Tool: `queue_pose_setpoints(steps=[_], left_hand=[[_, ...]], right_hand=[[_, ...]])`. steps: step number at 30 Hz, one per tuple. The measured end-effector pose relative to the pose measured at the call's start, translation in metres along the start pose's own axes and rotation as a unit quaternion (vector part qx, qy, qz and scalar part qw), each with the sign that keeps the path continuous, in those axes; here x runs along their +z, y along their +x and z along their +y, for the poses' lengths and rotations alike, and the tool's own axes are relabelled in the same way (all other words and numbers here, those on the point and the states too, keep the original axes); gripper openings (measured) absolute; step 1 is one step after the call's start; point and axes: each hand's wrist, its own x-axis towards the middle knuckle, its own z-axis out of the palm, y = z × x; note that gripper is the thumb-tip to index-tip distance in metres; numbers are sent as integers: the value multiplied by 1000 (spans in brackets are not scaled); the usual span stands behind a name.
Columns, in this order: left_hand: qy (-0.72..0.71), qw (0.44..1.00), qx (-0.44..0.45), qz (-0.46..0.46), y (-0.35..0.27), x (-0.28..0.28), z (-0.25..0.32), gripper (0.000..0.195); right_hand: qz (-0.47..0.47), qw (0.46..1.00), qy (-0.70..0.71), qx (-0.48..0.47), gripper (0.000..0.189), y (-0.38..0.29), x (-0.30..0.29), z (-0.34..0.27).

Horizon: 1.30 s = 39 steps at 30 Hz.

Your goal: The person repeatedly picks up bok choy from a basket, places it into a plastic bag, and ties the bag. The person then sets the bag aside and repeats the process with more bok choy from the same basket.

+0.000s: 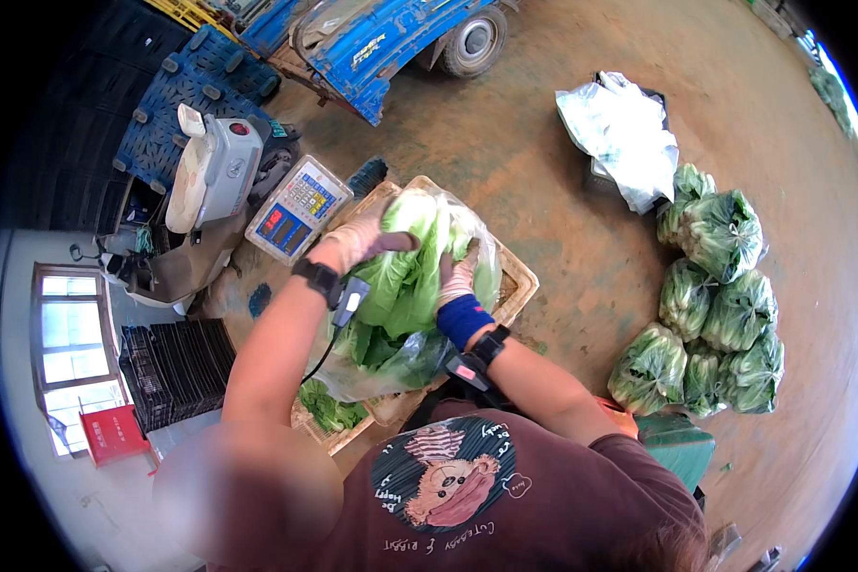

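Observation:
A bunch of long-leaved green lettuce (407, 286) lies in front of me, partly inside a clear plastic bag (350, 379). My left hand (361, 239), in a glove with dark fingertips, grips its left side. On the other side, my gloved right hand (459, 275) holds the lettuce, with some fingers hidden among leaves and plastic. Under the bag is a beige plastic crate (520, 282). More loose greens (329, 407) sit in a yellowish crate (347, 437) nearer my body.
A digital scale (299, 209) with a lit display stands left of the crate, beside a parked scooter (222, 171). Bagged greens (722, 236) are piled on the right, near a crate covered with white plastic bags (622, 136). A blue cargo vehicle (379, 53) stands ahead.

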Motion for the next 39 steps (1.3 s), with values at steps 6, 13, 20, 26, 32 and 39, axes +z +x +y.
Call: queue_pose_setpoints(steps=[6,13,20,26,32,39], left_hand=[[446,861,-153,190,15,76,-111,87],[390,882,-135,227,0,72,-95,82],[413,870,-55,264,-4,79,-99,79],[442,852,-117,256,12,64,-90,78],[380,867,-222,234,61,53,-124,38],[355,898,-39,257,21,61,-93,39]], right_hand=[[-30,919,-392,-23,44,-39,-15,9],[-49,725,-548,-414,31,-49,-40,-122],[-219,889,-357,-187,22,97,-15,-127],[-346,799,-486,-75,22,29,17,-193],[-528,797,-292,-2,22,-56,-11,-200],[-507,845,-168,13,31,-69,-31,-207]])
